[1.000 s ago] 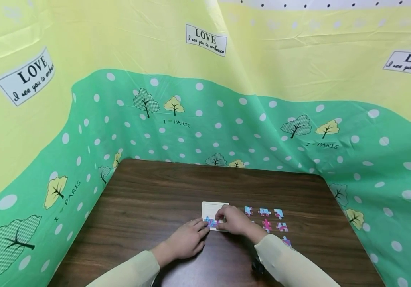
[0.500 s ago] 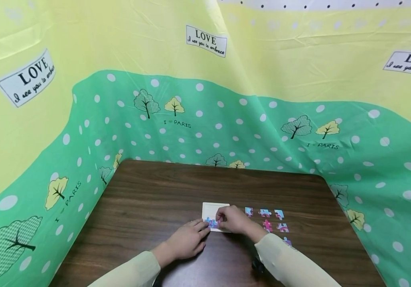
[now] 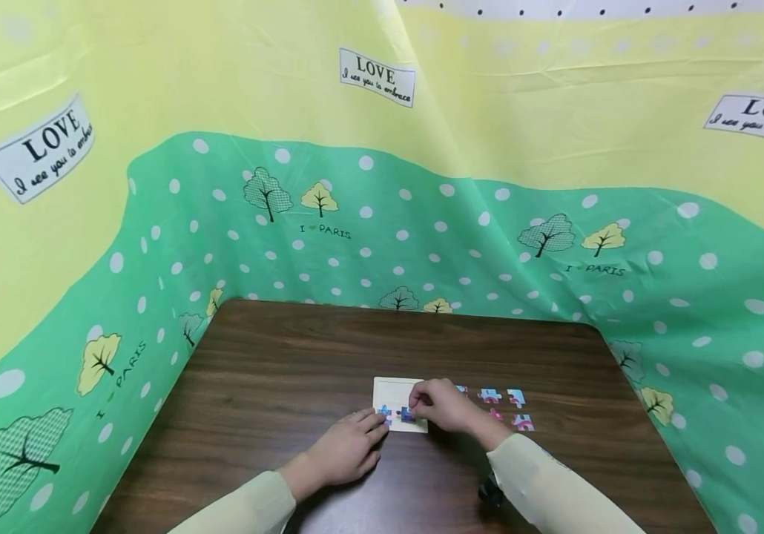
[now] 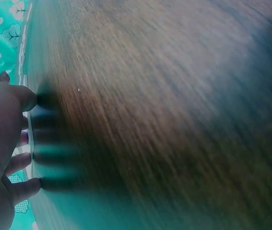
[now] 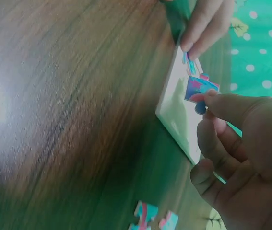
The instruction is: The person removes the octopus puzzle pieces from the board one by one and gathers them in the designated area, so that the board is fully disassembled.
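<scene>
A pale square puzzle tray (image 3: 393, 391) lies on the table with a blue and pink jigsaw piece (image 3: 384, 412) in its near left corner. My left hand (image 3: 345, 449) rests flat at that corner, its fingertips on the piece and the tray's edge. In the left wrist view its fingers (image 4: 26, 189) reach down to the tabletop. With thumb and forefinger my right hand (image 3: 445, 408) pinches another jigsaw piece (image 5: 200, 90), held tilted just above the tray. The other fingers of that hand curl loosely below it.
Several loose jigsaw pieces (image 3: 489, 395) lie in rows to the right of the tray, partly hidden by my right hand and forearm. The dark wooden table (image 3: 288, 356) is bordered by a green and yellow printed curtain (image 3: 355, 222).
The right hand has shifted slightly right with its jigsaw piece, and a gap now shows between that piece and the one under the left fingertips. The left hand stays put.
</scene>
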Motion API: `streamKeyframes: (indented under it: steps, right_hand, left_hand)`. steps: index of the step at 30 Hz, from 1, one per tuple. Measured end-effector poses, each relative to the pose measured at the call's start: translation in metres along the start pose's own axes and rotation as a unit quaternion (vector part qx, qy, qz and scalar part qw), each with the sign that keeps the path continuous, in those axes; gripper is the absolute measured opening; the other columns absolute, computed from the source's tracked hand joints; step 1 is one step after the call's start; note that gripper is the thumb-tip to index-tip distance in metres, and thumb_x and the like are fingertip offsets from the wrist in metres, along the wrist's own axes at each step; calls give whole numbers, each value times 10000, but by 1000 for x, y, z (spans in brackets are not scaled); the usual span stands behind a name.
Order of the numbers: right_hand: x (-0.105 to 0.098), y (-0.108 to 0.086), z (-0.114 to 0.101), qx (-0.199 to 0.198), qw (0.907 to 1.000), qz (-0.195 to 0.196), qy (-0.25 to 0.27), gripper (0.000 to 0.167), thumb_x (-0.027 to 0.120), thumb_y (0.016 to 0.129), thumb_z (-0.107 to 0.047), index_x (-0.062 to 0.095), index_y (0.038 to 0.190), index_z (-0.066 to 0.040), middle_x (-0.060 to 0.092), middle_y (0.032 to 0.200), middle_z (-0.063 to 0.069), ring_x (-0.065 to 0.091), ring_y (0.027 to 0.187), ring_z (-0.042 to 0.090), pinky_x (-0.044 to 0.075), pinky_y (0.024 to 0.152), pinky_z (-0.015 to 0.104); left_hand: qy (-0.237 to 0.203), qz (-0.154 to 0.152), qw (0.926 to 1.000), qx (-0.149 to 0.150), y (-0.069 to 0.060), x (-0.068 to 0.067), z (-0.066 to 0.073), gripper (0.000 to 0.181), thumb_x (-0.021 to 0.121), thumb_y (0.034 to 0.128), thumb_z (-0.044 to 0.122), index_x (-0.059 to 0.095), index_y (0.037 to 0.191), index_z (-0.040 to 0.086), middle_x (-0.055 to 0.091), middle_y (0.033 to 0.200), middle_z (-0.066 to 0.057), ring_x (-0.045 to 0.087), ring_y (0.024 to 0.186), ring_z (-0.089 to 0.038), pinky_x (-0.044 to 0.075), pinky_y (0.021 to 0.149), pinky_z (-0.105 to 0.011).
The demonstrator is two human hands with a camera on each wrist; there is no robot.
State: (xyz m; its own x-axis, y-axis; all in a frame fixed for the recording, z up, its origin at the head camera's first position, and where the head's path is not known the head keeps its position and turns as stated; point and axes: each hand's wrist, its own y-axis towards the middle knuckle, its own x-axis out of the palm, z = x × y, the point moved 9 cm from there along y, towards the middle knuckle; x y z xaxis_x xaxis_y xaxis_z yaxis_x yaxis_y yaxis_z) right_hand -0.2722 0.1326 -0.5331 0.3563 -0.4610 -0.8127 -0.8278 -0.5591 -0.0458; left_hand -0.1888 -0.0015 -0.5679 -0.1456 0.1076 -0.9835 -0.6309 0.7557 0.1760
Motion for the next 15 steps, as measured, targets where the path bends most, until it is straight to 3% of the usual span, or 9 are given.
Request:
streamKeyframes:
  steps: [15]
  right_hand:
    - [-33, -31, 29, 541, 9983, 102, 212, 113, 760, 926, -128, 691, 848, -172, 625, 775, -60, 573, 660, 99, 505, 548, 248]
  left_hand:
    - [-35, 98, 9999, -6, -2, -2, 0, 516, 601, 988, 352, 608, 1423, 74, 582, 1472, -89, 564, 1345, -307, 483, 1110, -447]
